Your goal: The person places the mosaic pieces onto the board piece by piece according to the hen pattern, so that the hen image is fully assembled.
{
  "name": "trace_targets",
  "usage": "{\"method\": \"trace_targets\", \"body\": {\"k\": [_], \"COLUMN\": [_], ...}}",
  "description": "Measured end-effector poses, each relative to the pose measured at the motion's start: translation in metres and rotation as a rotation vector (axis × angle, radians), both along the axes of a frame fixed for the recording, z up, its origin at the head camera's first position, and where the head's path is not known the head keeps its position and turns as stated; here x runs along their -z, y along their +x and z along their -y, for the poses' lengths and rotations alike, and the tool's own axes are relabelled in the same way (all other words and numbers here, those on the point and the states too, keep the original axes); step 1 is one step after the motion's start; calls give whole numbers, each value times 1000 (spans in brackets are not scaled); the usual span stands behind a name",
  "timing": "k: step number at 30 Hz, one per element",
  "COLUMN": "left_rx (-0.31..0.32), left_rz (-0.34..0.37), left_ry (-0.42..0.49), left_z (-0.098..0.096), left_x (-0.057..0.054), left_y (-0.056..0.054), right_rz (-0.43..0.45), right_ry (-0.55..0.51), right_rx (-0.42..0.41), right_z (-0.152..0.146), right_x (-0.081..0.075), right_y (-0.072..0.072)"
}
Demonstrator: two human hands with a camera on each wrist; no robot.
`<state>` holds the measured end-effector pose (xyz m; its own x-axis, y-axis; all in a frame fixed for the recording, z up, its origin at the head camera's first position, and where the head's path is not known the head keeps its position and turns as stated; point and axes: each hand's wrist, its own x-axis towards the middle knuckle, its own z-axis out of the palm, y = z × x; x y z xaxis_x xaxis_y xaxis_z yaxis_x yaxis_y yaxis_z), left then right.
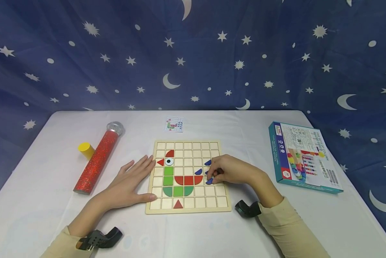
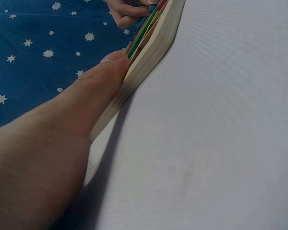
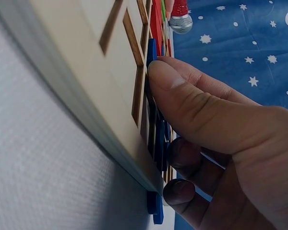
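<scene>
A wooden grid board lies on the table, bearing red, green and blue shapes and an eye tile arranged like a bird. My left hand rests spread at the board's left edge, its thumb touching the rim. Over the board's right side, my right hand pinches a blue leaf-shaped piece between thumb and forefinger, low against the grid. Another blue piece lies just left of those fingers, and one more above them. The curled fingers partly hide further blue pieces by the board's edge.
Behind the board lies a small pattern card with a bird drawn on a grid. A red glittery microphone-like tube and a yellow cylinder are at left. At right sits a flat toy box. A starry blue cloth hangs behind.
</scene>
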<state>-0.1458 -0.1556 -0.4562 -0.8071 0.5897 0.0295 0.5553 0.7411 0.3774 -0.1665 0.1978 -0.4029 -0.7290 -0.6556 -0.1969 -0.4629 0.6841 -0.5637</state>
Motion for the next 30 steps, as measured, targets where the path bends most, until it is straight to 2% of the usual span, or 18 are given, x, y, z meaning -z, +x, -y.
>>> {"method": "trace_targets", "body": {"k": [4,11,19,21,26,30], "left_rx": [2,-12,-16,-17,-15,-9], "left_rz": [-16,30,23,25,23,20], "left_ry": [7,-18,-13,-13,-6,0], "left_z": [0,-1,-1,-1,-1,-2], "left_x": [0,-2,0,0,0,0], "left_y": [0,-1,0,0,0,0], "right_rz": [-5,-11,-128,-128,-84,-109], "right_ry": [-4,2,-42,-31,-16,-6], "right_rx": [-7,16,154,188,203,235], "right_z": [0,-6,-44,-51,-57,-58], "right_x": [-2,-5,-10,-10,-3,3], "right_y": [0,-2,-13,-15,-20,-21]}}
